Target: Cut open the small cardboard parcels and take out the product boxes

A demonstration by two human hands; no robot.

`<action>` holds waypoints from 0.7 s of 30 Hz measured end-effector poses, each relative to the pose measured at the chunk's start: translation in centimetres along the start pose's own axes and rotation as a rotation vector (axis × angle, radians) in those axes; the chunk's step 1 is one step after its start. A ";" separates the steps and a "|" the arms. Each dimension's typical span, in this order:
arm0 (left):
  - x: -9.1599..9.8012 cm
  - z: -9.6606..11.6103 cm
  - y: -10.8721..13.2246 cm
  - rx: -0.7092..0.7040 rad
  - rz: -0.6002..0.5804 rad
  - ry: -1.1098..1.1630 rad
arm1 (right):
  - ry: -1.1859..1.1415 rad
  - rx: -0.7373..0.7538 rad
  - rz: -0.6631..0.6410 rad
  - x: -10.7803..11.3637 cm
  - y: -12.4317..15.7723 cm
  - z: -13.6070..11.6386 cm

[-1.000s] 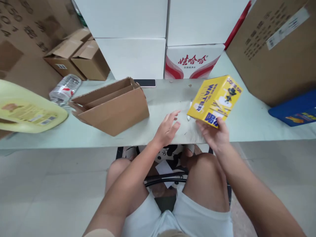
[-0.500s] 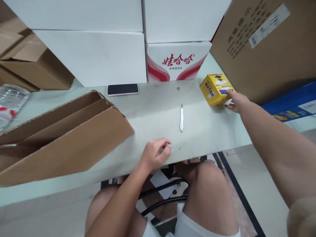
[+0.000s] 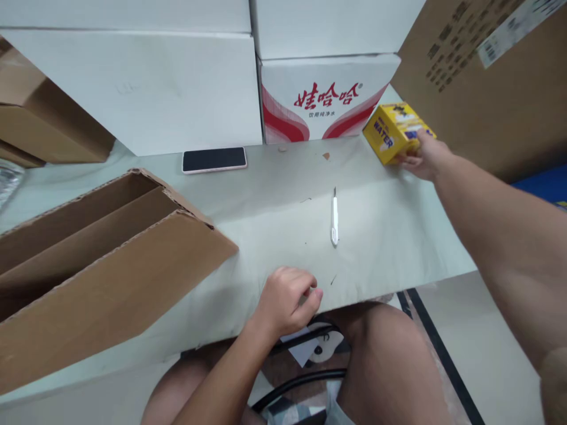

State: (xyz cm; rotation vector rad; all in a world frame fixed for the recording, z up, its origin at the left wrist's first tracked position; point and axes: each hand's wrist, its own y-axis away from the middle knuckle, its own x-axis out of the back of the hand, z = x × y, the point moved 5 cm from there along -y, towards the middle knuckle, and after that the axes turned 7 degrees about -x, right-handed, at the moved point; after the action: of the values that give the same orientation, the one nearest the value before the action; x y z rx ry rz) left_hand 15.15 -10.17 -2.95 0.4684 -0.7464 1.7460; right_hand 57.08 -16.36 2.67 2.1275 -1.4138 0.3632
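Note:
My right hand (image 3: 423,156) is closed around the near right side of a small yellow box (image 3: 386,140) printed "WATER". The box looks slightly tilted, at the back right of the table, close to the white and red carton. Whether its bottom touches the table I cannot tell. My left hand (image 3: 290,300) rests at the table's front edge with curled fingers and nothing visible in them. Between the hands lies a slim white pen-like craft knife (image 3: 335,221), its thin tip pointing away from me.
On the left stands an open brown cardboard box (image 3: 133,271) with a divider inside. A phone (image 3: 214,160) lies behind it. White cartons (image 3: 155,88) and a red-marked carton (image 3: 330,97) line the back of the table (image 3: 274,218). A large brown carton (image 3: 482,100) stands at right.
My right hand has closed more around the yellow box and tilted it, moving it slightly toward the back. My left hand stays curled at the table edge. The whole view has shifted a little.

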 end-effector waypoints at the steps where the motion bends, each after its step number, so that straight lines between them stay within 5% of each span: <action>1: 0.1 0.0 -0.1 -0.008 0.008 0.004 | -0.028 -0.032 -0.031 0.1 0.3 -0.2; 7: 0.8 0.0 0.1 0.032 0.031 0.006 | -0.013 -0.132 -0.033 1.2 5.6 -2.3; 10: 1.3 0.3 1.0 0.069 0.046 -0.007 | 0.007 -0.023 -0.081 -1.2 10.5 -5.3; 17: 2.0 1.2 3.3 0.138 0.042 0.006 | 0.185 0.450 -0.597 -16.3 27.1 -13.6; 21: 2.0 1.2 4.0 0.149 0.038 0.020 | 0.363 0.391 -0.596 -23.5 30.9 -16.1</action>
State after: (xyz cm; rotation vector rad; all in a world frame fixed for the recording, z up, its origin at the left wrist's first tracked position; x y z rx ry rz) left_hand 10.70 -10.28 -1.79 0.5396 -0.6166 1.8476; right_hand 20.65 1.86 12.95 2.4986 -0.4950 0.7791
